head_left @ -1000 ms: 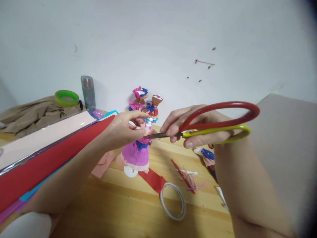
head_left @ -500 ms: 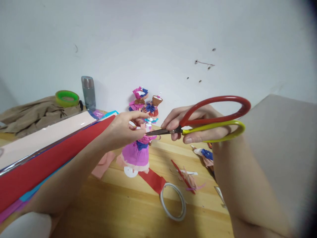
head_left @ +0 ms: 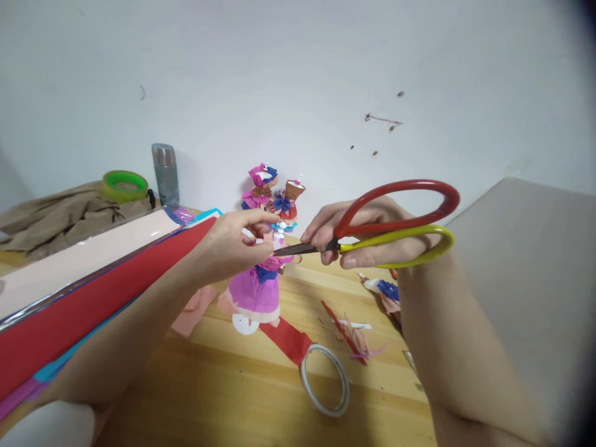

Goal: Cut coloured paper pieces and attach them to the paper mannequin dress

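A small dress form in a crepe-paper dress [head_left: 254, 292], magenta with a blue waist band and pale pink hem, stands on a white round base. My left hand [head_left: 235, 241] is closed at its top, thumb and fingers around a small bit of pale pink paper [head_left: 269, 238]. My right hand [head_left: 372, 239] grips scissors [head_left: 395, 233] with one red and one yellow handle loop, held near the pivot. Their dark blades point left, looking closed, with the tip against my left thumb and the top of the dress. What lies behind my left fingers is hidden.
Two more dressed forms [head_left: 261, 186] stand at the wall. A tape roll [head_left: 347, 388] and red paper [head_left: 288, 341] lie in front, paper scraps [head_left: 354, 338] to the right. Packaged paper sheets [head_left: 107, 298], a green tape roll [head_left: 125, 194], brown cloth [head_left: 60, 214] and a bottle [head_left: 166, 177] are left.
My right hand and the scissors have shifted very slightly left. The left hand keeps its place at the top of the dress form.
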A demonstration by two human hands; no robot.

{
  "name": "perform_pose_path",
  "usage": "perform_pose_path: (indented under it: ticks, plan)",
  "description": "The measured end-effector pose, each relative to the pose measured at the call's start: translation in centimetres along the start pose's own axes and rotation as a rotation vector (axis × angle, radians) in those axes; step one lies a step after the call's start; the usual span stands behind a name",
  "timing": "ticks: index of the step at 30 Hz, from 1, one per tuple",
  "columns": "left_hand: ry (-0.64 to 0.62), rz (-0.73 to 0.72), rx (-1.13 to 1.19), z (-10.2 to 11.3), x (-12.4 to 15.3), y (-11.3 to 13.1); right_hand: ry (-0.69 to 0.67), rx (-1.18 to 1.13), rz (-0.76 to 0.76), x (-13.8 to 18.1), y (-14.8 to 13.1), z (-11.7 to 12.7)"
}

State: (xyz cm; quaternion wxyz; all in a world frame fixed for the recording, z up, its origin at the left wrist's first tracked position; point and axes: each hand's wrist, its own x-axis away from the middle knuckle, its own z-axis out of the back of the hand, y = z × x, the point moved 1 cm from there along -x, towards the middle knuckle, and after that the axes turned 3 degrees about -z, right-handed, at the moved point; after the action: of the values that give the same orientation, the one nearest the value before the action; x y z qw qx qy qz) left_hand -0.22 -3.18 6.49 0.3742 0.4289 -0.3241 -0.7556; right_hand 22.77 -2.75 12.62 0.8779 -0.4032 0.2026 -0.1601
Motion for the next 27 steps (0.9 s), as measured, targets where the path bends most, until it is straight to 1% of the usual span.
perform_pose_path:
  ticks: [4, 9, 13, 16, 20, 24, 25, 27]
  plan:
    - [0.006, -0.001, 0.004, -0.1, 0.0, -0.1, -0.016, 0.04, -0.067, 0.0, -0.3, 0.2]
    - [-0.008, 0.019, 0.021, 0.1, 0.0, -0.1, -0.033, 0.074, -0.019, 0.3, -0.2, 0.4]
    - [-0.059, 0.051, 0.089, 0.6, 0.0, -0.1, -0.032, 0.078, -0.021, 0.3, -0.1, 0.4]
    - [-0.057, 0.052, 0.098, 0.8, 0.0, -0.1, -0.022, 0.058, -0.025, 0.1, 0.0, 0.4]
    - [-0.052, 0.026, 0.063, 0.5, -0.1, -0.2, 0.015, -0.006, 0.007, 0.3, -0.2, 0.3]
    - [-0.028, 0.011, 0.028, 0.3, -0.1, -0.4, 0.066, -0.021, 0.008, 1.3, -0.4, 0.1]
    - [-0.022, 0.012, 0.024, 0.3, -0.1, -0.4, 0.089, -0.029, 0.021, 1.7, -0.4, -0.1]
    - [-0.019, 0.009, 0.019, 0.3, 0.0, -0.6, 0.188, -0.057, 0.073, 2.3, -0.1, -0.7]
